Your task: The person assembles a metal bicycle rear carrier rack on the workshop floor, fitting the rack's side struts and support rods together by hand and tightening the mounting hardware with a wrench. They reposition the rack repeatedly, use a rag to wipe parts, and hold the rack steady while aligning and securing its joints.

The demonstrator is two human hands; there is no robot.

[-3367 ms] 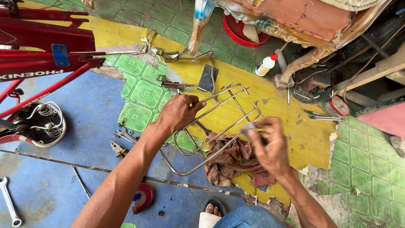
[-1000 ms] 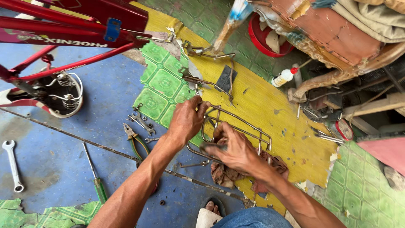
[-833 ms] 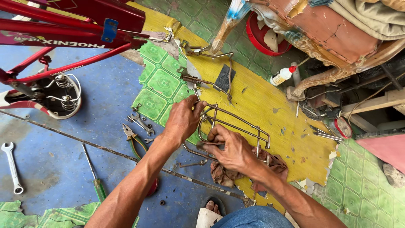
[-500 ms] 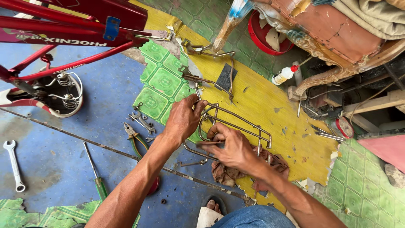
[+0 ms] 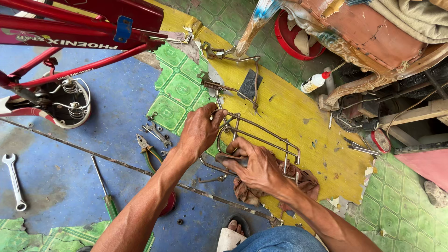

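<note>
Your left hand (image 5: 199,131) is closed over the upper end of the chrome wire rack (image 5: 261,140), fingers curled round its bent rods. Your right hand (image 5: 254,165) is clamped on the near side of the same rack, thumb and fingers wrapped about a rod; what else it presses there is too small to tell. The rack lies tilted on the yellow floor sheet (image 5: 298,116), over a brown rag (image 5: 298,184) that shows just beneath your right wrist.

Outward from the rack: just left of it, beyond your left wrist, lie pliers (image 5: 144,147) and a small spanner (image 5: 156,133) on the blue floor. Nearer you than those, a green-handled screwdriver (image 5: 105,191) lies along your left forearm. Well left of the rack rests a long white spanner (image 5: 14,182). Beyond the rack, a second bent wire bracket (image 5: 233,70) sits on the yellow sheet. Farther up and left of the rack stands the red bicycle frame (image 5: 79,32), with a sprung saddle (image 5: 65,102) under it. Up and right of the rack, a small white bottle with a red cap (image 5: 313,82) lies near a red bowl (image 5: 291,37).
</note>
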